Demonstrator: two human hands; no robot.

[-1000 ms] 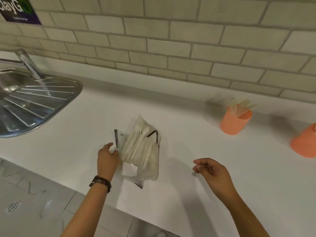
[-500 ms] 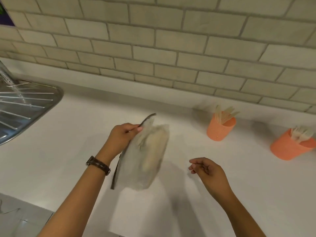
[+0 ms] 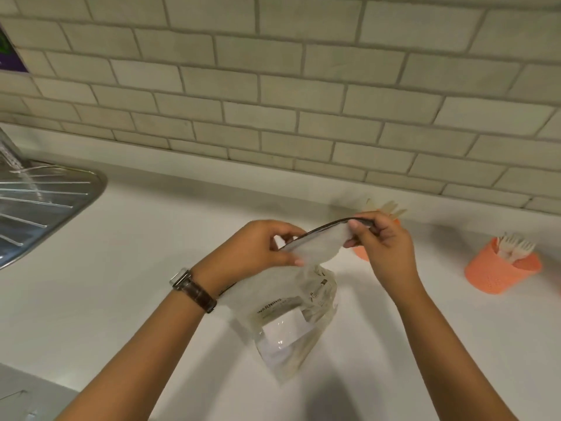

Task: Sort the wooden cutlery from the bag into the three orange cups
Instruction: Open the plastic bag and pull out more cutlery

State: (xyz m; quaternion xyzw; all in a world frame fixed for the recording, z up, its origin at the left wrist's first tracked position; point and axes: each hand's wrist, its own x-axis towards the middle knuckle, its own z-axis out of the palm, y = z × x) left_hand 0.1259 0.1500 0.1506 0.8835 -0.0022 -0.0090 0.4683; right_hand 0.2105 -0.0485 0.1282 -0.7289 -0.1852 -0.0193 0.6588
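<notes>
Over white counter (image 3: 127, 268), left hand (image 3: 255, 247) and right hand (image 3: 385, 238) fingers pinch the bag (image 3: 303, 299) top.

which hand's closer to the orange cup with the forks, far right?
Right. The right hand pinches the top edge of the bag, left of the fork cup with bare counter between. The left hand grips the same edge farther left.
</notes>
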